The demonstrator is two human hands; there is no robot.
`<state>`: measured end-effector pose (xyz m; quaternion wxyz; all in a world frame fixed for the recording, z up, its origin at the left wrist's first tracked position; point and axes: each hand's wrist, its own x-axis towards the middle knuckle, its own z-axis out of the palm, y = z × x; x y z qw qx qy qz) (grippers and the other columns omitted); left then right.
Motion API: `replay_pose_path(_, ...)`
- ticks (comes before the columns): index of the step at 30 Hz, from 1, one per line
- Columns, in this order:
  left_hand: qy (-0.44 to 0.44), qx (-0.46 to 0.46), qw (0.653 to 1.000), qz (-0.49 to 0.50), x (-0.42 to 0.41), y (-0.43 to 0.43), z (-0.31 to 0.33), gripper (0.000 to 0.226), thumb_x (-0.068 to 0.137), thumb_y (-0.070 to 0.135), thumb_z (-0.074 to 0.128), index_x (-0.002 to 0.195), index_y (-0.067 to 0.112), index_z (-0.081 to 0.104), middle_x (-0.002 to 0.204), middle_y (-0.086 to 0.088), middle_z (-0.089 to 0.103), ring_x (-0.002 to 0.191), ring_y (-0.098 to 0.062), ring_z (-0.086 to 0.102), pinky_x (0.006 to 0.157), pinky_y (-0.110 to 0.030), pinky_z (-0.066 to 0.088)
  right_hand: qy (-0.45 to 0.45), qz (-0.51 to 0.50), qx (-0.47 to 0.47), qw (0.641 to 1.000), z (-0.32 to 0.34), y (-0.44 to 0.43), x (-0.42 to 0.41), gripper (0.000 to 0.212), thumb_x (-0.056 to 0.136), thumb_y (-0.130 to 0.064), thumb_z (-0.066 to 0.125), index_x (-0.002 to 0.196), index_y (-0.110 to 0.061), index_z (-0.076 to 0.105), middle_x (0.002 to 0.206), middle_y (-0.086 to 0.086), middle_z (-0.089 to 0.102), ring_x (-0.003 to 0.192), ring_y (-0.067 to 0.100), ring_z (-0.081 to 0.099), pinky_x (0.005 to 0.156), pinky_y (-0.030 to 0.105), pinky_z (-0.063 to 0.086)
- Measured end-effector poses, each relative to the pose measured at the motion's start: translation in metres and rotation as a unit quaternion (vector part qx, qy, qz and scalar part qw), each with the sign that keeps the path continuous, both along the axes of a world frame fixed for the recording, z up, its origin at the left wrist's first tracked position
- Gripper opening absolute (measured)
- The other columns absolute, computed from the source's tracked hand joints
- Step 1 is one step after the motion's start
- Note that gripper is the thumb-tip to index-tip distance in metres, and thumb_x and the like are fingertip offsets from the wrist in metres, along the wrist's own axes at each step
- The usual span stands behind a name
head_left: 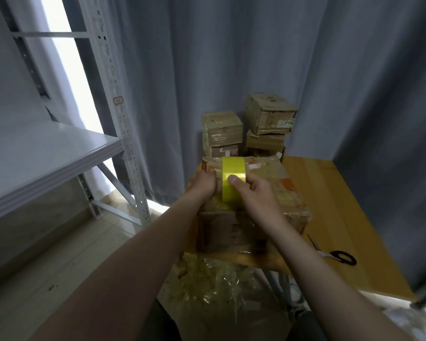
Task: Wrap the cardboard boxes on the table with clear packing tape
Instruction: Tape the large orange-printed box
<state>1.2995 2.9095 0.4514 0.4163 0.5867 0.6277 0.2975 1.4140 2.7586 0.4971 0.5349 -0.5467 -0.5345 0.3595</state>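
a grey metal shelf (pixel 47 153) stands at far left. the left hand (pixel 204 183) is curled tight against the left edge of the yellow-looking tape roll (pixel 233 178); what it pinches, if anything, cannot be told. the roll stands on edge on top of the near cardboard box (pixel 244 225), between both hands. the right hand (pixel 253 190) grips it, thumb on its face. more boxes (pixel 268 116) are stacked behind on the bench (pixel 330 193), with scissors (pixel 335 253) at right.

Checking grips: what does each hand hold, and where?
Right hand grips the tape roll, thumb on its outer face; left hand grips the roll's left edge.
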Motion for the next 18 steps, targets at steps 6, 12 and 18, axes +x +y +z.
replay_pose_path(6, 0.001, -0.007, 0.991, -0.137, -0.016, -0.02, 0.01, 0.05, 0.111, 0.046, 0.027, 0.143, 0.017, 0.054, 0.133, -0.006, 0.06, 0.123, -0.027, 0.058, 0.11, -0.04, 0.044, -0.019, -0.027, 0.018, 0.999, -0.004, -0.005, -0.006, 0.017, 0.104, -0.031, 0.059, 0.098, -0.025, 0.074, 0.078, -0.017, 0.075, 0.073, -0.005, 0.067, 0.063, 0.01, 0.048)
replay_pose_path(12, -0.081, -0.025, 0.989, -0.118, -0.01, -0.039, -0.001, 0.023, 0.107, 0.028, 0.043, 0.11, 0.027, 0.066, 0.124, -0.001, 0.067, 0.113, -0.022, 0.062, 0.108, -0.045, 0.049, -0.009, -0.062, -0.031, 0.998, 0.014, -0.007, -0.018, 0.025, 0.105, -0.036, 0.056, 0.086, -0.026, 0.068, 0.082, -0.008, 0.07, 0.077, 0.003, 0.067, 0.077, 0.028, 0.053)
replay_pose_path(18, -0.078, -0.046, 0.992, -0.088, -0.001, 0.085, -0.099, 0.061, 0.085, 0.053, 0.042, 0.128, 0.018, 0.066, 0.125, -0.009, 0.07, 0.118, -0.035, 0.066, 0.098, -0.049, 0.056, 0.135, -0.067, -0.065, 0.986, 0.056, -0.023, -0.026, 0.037, 0.092, -0.046, 0.069, 0.095, -0.01, 0.075, 0.09, 0.017, 0.078, 0.085, 0.035, 0.076, 0.089, 0.049, 0.061)
